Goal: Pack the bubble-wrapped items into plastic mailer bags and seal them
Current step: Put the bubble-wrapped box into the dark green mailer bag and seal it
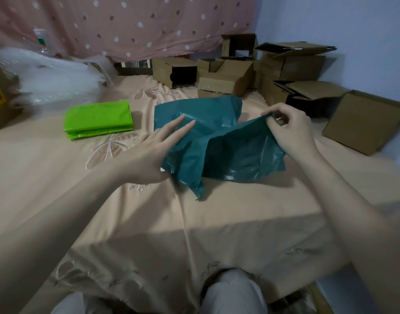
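The right hand [292, 128] pinches the raised edge of the teal mailer bag [217, 141] between thumb and curled fingers, lifting that side of the plastic clear of the bed so the bag forms a slack ridge running down toward the person. The left hand [153, 150] lies flat with fingers straight and slightly spread, its fingertips resting on the bag's far left part and its palm at the bag's left edge, the thumb tucked against the crumpled plastic below. Between the two hands the bag sags in folds, and its nearest corner trails to a ragged point on the peach bedsheet [172, 223]. Just beyond the left hand's fingertips, off to its left, sits a folded stack of bright green mailer bags [98, 118], apart from the teal one. Farther out past that stack a heap of clear bubble wrap [49, 78] is piled up, with a brown box [0, 98] at its left edge and a plastic bottle [41, 41] standing behind it. Beyond the right hand a cluster of open cardboard boxes [239, 71] is stacked against the wall, and one larger cardboard box [364, 123] lies tipped on the bed just to that hand's right. A pink dotted curtain [126, 23] hangs behind everything. Near the person's body, pale trouser knees [235, 293] show under the bed's edge.
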